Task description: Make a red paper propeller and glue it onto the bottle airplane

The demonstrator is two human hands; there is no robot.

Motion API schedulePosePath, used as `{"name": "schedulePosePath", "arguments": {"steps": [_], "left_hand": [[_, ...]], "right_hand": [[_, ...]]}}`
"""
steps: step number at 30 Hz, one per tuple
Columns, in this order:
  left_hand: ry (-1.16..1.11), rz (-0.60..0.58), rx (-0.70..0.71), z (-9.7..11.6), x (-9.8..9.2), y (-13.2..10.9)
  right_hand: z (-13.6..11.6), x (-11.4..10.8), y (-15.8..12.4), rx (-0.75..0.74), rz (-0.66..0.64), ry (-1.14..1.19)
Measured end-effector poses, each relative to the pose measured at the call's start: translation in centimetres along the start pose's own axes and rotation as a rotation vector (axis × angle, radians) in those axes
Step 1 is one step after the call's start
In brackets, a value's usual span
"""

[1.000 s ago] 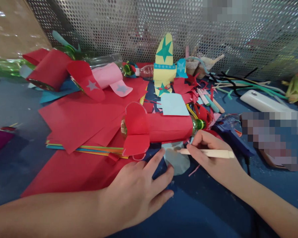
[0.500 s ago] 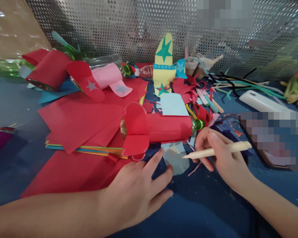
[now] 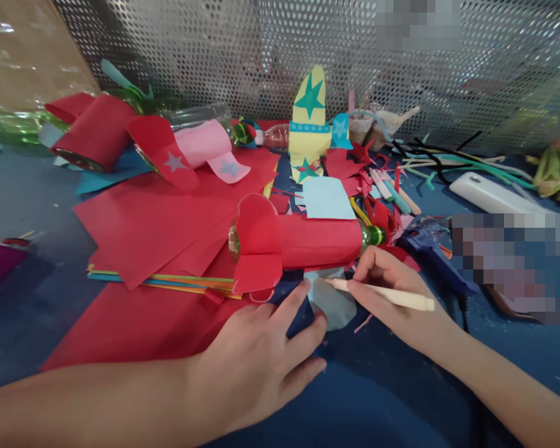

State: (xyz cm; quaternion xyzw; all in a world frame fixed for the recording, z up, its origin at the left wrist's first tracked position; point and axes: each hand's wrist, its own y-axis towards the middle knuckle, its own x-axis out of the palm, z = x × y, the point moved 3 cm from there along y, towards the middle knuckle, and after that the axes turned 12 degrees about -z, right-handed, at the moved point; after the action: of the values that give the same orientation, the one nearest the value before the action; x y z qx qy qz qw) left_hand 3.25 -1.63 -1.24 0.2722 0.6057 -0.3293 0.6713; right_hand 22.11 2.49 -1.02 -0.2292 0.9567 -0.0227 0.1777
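Pale-blue paper cutout (image 3: pixel 332 306) lies under the flat, released left hand (image 3: pixel 256 361), while the right hand (image 3: pixel 404 320) grasps a cream pencil (image 3: pixel 410 300) tipped onto it.

A craft workspace is indicated. A blue tabletop (image 3: pixel 401 398) is covered with a stack of coloured paper sheets (image 3: pixel 158 230), mostly red, and cut paper scraps (image 3: pixel 354 168). Model aircraft made from plastic bottles are noted: a red paper-wrapped bottle (image 3: pixel 317 239) with fins and a yellow winged model (image 3: pixel 309 121) with green stars. A blue glue gun (image 3: pixel 432 249) and loose coloured strips (image 3: pixel 448 158) are recorded. The tabletop is backed by a perforated metal panel (image 3: pixel 214 56).
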Motion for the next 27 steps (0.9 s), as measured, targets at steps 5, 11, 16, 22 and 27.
{"name": "schedulePosePath", "arguments": {"steps": [5,11,16,22,27], "left_hand": [[0.008,0.011,-0.003,0.06,-0.11,0.02],[0.004,0.024,0.003,0.04,-0.14,0.11],[-0.008,0.028,0.006,-0.04,-0.19,0.19],[-0.012,0.035,0.003,-0.03,-0.24,0.15],[-0.013,0.037,0.009,0.00,-0.14,-0.02]], "right_hand": [[0.20,0.10,0.03,0.009,-0.013,-0.047],[0.10,0.20,0.22,0.016,-0.020,-0.069],[0.19,0.26,0.39,0.022,-0.027,-0.080],[0.31,0.19,0.17,0.018,-0.003,-0.095],[0.26,0.17,0.23,0.007,-0.003,-0.102]]}}
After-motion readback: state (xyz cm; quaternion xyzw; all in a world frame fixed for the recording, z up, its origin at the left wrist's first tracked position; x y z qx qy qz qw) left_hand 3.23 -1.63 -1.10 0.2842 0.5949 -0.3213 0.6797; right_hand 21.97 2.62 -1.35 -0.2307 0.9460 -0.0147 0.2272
